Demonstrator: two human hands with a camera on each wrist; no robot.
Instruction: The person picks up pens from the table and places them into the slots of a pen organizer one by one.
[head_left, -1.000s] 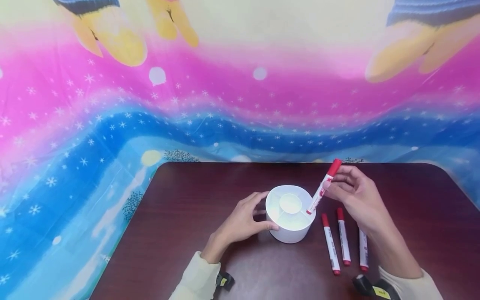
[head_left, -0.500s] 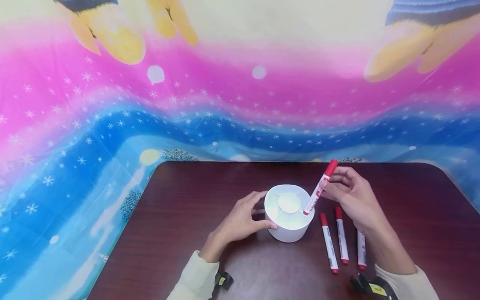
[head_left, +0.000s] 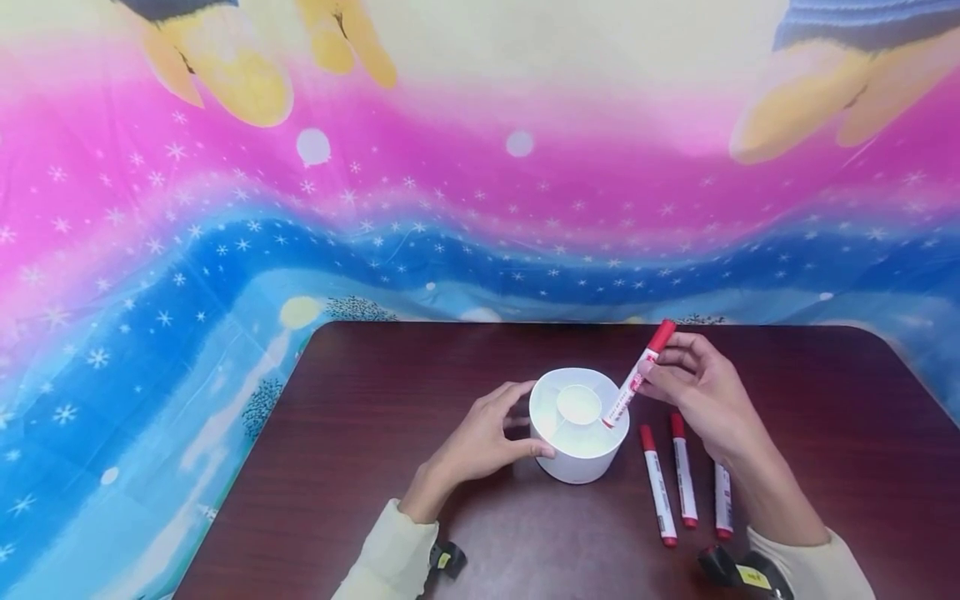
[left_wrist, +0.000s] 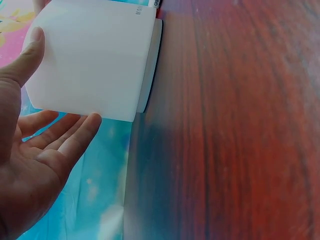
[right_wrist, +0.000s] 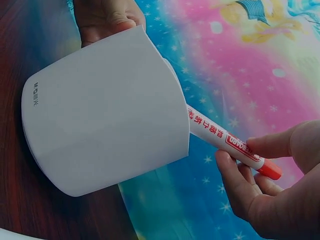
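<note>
A round white pen organizer (head_left: 581, 468) with a ring-shaped inner divider stands upright on the table. My left hand (head_left: 483, 437) holds its left side, thumb near the front of the rim and fingers round the back; in the left wrist view the fingertips meet the organizer's wall (left_wrist: 90, 60). My right hand (head_left: 708, 396) pinches a white whiteboard marker (head_left: 632, 385) with red ends between thumb and fingers. The marker leans, its lower end inside the right part of the organizer. In the right wrist view that end of the marker (right_wrist: 215, 131) is hidden behind the organizer's wall.
Three more red-and-white markers lie on the dark wooden table (head_left: 375, 400) right of the organizer: a left one (head_left: 658, 487), a middle one (head_left: 684, 475) and a right one (head_left: 723, 500) partly under my right wrist. A colourful printed cloth (head_left: 480, 208) hangs behind the table.
The marker's lower end has moved slightly left and down, from the organizer's right rim to inside it. My left hand keeps its hold on the organizer.
</note>
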